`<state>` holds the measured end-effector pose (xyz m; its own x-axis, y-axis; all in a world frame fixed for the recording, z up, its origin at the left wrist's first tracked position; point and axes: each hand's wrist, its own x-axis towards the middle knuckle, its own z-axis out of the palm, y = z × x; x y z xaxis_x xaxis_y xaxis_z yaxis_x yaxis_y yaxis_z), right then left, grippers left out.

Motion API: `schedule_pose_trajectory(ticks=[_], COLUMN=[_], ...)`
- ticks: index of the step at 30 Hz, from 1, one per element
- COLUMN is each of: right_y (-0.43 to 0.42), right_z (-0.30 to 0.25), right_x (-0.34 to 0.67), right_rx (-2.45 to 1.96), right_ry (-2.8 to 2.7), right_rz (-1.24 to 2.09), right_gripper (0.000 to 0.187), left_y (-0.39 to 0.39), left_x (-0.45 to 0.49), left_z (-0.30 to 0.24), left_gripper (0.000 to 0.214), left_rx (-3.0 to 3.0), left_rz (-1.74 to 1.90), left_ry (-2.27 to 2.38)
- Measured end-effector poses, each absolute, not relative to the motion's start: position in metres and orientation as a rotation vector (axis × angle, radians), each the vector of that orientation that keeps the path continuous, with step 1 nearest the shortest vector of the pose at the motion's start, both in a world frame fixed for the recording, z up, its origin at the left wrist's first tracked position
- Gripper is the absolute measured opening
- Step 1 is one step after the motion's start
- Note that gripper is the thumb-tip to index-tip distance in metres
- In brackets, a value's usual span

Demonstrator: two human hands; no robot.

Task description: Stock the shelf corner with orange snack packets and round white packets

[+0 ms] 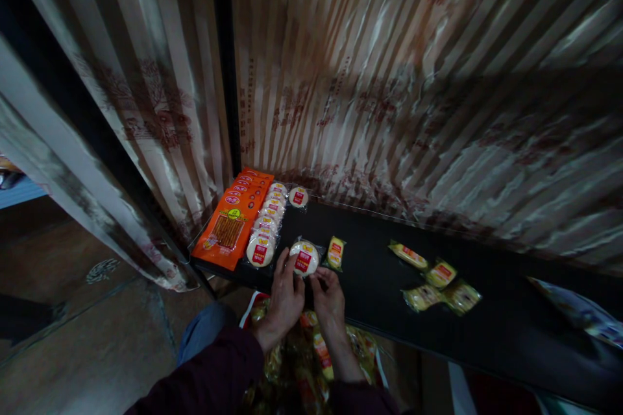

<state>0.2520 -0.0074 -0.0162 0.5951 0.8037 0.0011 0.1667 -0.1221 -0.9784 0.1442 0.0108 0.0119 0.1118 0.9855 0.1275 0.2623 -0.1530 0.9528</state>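
A round white snack packet with a red label [304,257] lies at the front of a black shelf [379,285]. My left hand [285,298] pinches its left edge and my right hand [327,298] holds its lower right edge. Just to its left runs a row of the same round packets [267,224], front to back. One more round packet [298,196] sits at the back. A small yellow packet [335,253] lies right beside the held one.
A stack of orange packets [232,224] fills the shelf's left end. Several small yellow packets [438,282] are scattered further right. A bag of mixed snacks [316,353] sits below, by my knee. A striped curtain [389,78] hangs behind the shelf.
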Motion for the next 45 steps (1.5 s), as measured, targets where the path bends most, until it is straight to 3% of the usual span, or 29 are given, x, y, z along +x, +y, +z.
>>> schedule_pose_trajectory(ticks=[8,17,35,45], right_y=[0.007,0.03,0.076,0.108], right_z=[-0.008,-0.007,0.009,0.013], right_x=[0.254,0.258,0.269,0.282], right_rx=[-1.678,-1.682,-1.813,-1.857], right_ry=[-0.904,-0.918,-0.972,-1.03], right_rz=[0.579,0.554,0.459,0.438], right_gripper=[0.021,0.025,0.024,0.011], left_y=[0.027,0.042,0.074,0.093], left_x=[0.151,0.163,0.178,0.188], left_z=[0.01,-0.007,-0.002,0.013], left_gripper=[0.046,0.054,0.049,0.05], left_rx=[1.69,1.769,1.776,1.764], left_rz=[1.125,1.124,1.082,0.989], left_ry=[1.301,1.336,1.396,1.411])
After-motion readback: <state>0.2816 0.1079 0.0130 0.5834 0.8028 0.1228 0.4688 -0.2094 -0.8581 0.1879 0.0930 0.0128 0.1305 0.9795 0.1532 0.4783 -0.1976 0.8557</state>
